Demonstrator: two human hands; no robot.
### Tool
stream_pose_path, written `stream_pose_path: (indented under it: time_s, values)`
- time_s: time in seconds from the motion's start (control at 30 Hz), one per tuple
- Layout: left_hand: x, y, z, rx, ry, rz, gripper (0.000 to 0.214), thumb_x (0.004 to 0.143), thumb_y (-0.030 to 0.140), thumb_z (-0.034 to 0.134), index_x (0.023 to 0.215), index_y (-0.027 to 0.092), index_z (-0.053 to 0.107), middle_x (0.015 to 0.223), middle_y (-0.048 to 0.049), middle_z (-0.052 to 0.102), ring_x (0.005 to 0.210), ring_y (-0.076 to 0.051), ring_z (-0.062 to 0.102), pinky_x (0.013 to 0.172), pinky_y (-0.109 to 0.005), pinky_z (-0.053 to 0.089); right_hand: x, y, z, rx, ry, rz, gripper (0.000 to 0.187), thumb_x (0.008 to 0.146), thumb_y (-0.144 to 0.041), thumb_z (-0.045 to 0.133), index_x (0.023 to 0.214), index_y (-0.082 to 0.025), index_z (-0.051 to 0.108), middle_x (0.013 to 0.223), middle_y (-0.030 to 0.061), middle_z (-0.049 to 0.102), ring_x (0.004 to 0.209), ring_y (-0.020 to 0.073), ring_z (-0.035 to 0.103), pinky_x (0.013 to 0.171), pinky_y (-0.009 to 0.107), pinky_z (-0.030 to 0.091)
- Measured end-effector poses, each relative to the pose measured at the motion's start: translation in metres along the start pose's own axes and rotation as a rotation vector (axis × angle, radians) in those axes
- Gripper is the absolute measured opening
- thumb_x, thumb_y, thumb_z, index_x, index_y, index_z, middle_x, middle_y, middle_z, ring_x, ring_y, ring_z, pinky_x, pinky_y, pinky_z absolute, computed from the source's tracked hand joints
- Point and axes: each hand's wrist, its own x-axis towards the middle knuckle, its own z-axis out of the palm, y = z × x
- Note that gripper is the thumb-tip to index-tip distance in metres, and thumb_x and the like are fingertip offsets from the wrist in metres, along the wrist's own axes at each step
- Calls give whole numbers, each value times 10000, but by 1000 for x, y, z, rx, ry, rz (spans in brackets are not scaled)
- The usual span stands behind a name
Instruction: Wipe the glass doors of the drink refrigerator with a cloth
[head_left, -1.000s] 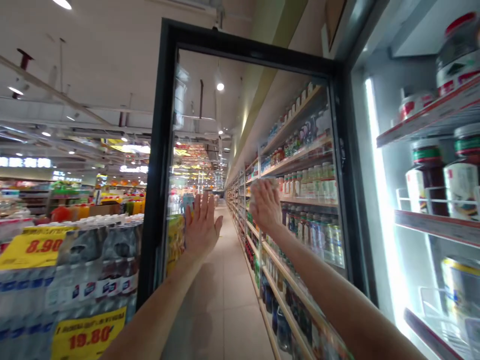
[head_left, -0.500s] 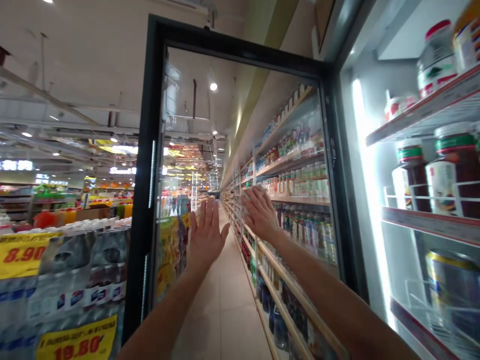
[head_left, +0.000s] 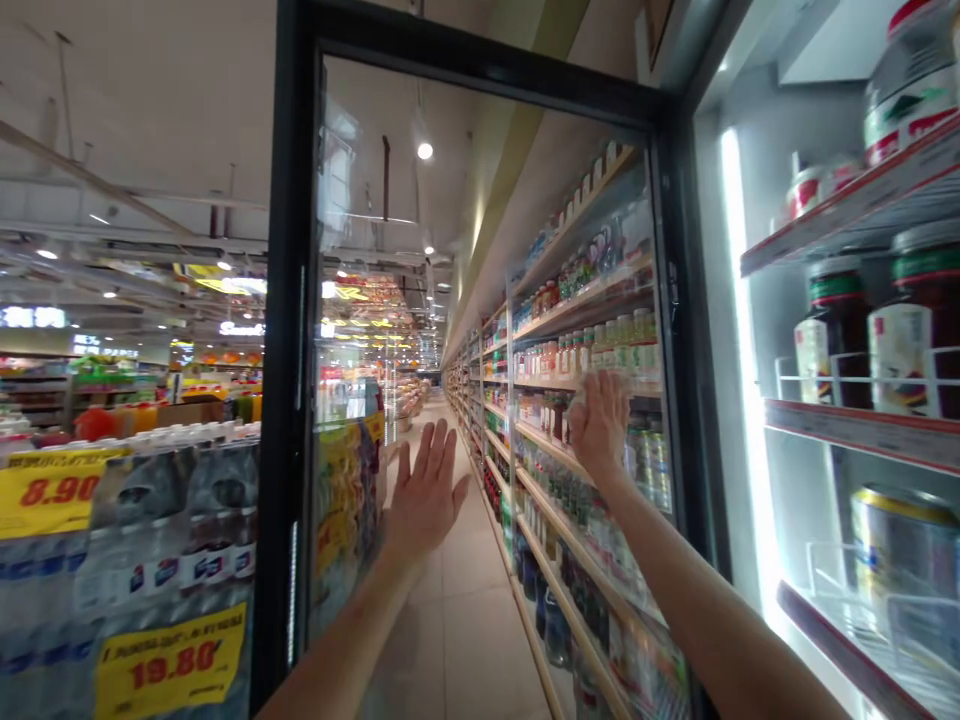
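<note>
An open glass fridge door (head_left: 286, 400) with a black frame stands in front of me. My left hand (head_left: 424, 495) lies flat on the glass near its middle, fingers stretched out and apart, holding nothing. My right hand (head_left: 604, 420) presses on the glass farther right, near the hinge side, with a white cloth (head_left: 576, 402) showing at its left edge under the palm. Through the glass I see a long aisle and shelves of bottles.
On the right the lit fridge interior holds dark bottles (head_left: 900, 335) and cans on wire shelves (head_left: 862, 428). Left of the door, packs of bottled water (head_left: 157, 520) carry yellow price signs (head_left: 171, 665). A tiled aisle (head_left: 465, 620) runs ahead.
My right hand has slid to the right across the glass with the cloth, toward the hinge side. My left hand has dropped a little and stays flat.
</note>
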Motion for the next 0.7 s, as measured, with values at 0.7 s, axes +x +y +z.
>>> stream_pose_path:
  time_s: [0.7]
  values:
    - [-8,8,-2,8,-18,-21,707,894,364,438,1457,125,83,1443,-130,336,1380,-233,226,1148,-437,102,-72,-34,-12,124,-112,-296,480,880,-265,397,1357,-217,414,1419,92,420,1377,251,270,1108,511,250]
